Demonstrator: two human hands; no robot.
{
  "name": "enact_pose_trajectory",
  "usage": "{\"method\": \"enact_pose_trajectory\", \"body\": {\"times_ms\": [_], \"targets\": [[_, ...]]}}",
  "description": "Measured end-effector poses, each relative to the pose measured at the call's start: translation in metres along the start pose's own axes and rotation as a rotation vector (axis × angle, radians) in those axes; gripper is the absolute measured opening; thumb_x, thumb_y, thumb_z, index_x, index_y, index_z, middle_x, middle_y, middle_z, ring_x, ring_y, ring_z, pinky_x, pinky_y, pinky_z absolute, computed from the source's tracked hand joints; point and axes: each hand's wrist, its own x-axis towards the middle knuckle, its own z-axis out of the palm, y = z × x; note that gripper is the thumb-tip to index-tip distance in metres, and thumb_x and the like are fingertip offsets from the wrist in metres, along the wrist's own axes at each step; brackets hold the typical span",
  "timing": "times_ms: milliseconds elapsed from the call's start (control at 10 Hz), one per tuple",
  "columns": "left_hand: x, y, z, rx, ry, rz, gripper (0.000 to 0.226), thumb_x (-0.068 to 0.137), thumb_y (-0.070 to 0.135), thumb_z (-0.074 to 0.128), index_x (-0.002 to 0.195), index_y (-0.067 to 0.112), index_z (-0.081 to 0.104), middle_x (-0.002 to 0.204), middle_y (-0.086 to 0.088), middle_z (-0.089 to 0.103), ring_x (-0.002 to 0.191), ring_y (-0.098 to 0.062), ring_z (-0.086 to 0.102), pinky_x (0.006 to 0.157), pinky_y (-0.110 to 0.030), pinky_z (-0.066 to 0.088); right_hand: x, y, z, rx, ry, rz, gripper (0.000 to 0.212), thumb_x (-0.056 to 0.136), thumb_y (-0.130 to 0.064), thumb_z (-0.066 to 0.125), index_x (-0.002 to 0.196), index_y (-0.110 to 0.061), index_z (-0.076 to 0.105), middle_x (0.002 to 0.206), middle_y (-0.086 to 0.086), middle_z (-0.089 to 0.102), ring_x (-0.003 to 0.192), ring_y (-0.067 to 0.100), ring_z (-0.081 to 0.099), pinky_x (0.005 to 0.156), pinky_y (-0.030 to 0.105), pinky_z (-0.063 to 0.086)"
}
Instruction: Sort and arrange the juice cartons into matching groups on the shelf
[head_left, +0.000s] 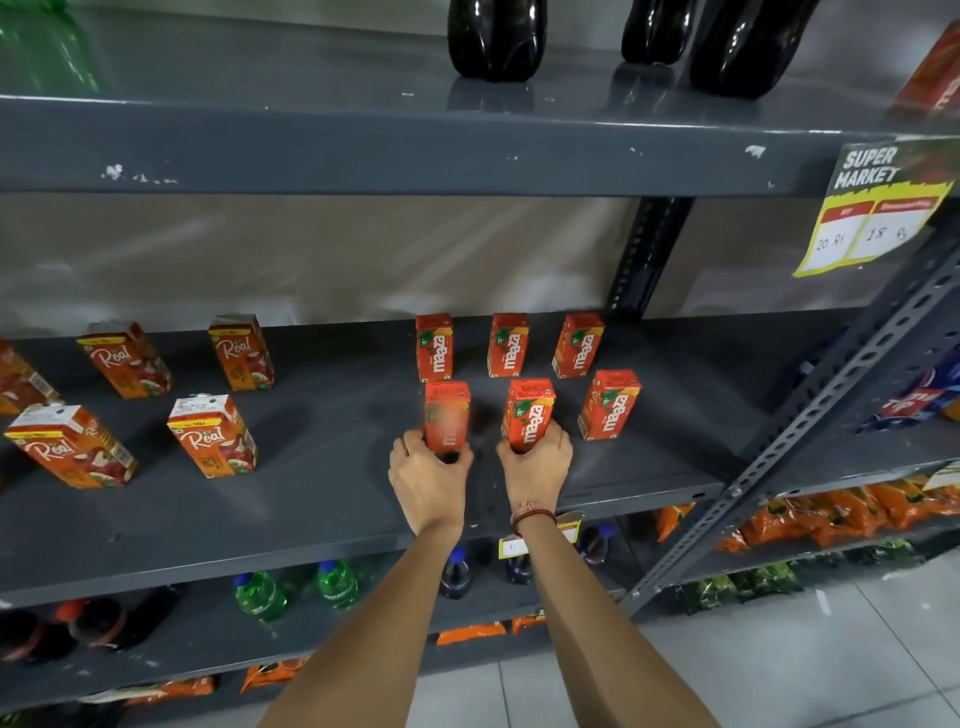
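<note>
Maaza cartons (609, 405) stand upright in two rows on the shelf (322, 499), straight ahead of both hands, the left hand (429, 480) pinching the blurred front-left carton (447, 415) and the right hand (535, 467) pinching its neighbour (529, 410) at the base.

Both bare arms reach forward, side by side. The left hand (431, 480) and right hand (535, 460) each curl their fingers closed in a grip, knuckles up.
</note>
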Motion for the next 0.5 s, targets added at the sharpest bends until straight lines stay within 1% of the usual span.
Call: {"method": "enact_pose_trajectory", "body": {"times_ms": [200,400,500], "targets": [[0.0006,-0.002,0.0002,0.022,-0.004,0.006,0.042,0.066,0.026,0.082,0.088,0.002,0.056,0.086,-0.015,0.062,0.082,-0.029,0.058,0.078,-0.046,0.05,0.0007,-0.0004,0.0,-0.004,-0.013,0.01,0.054,0.069,-0.014,0.076,0.114,-0.001,0.051,0.114,0.018,0.057,0.111,0.029,0.051,0.095,0.035,0.043],[-0.0005,-0.0021,-0.0023,0.054,-0.028,-0.01,0.045,0.066,0.028,0.082,0.093,0.002,0.056,0.092,-0.015,0.062,0.089,-0.029,0.058,0.082,-0.043,0.046,-0.0018,-0.0026,-0.0031,-0.014,-0.034,0.018,0.054,0.07,-0.015,0.076,0.115,-0.001,0.051,0.115,0.018,0.056,0.112,0.03,0.051,0.096,0.037,0.043],[-0.0051,-0.0049,-0.0069,0.023,-0.053,-0.02,0.052,0.067,0.023,0.082,0.106,0.002,0.055,0.102,-0.015,0.06,0.098,-0.029,0.056,0.088,-0.041,0.043,-0.0057,-0.0021,-0.0063,-0.003,-0.05,0.031,0.059,0.07,-0.018,0.078,0.119,0.0,0.05,0.118,0.019,0.055,0.115,0.031,0.051,0.099,0.039,0.043]]}}
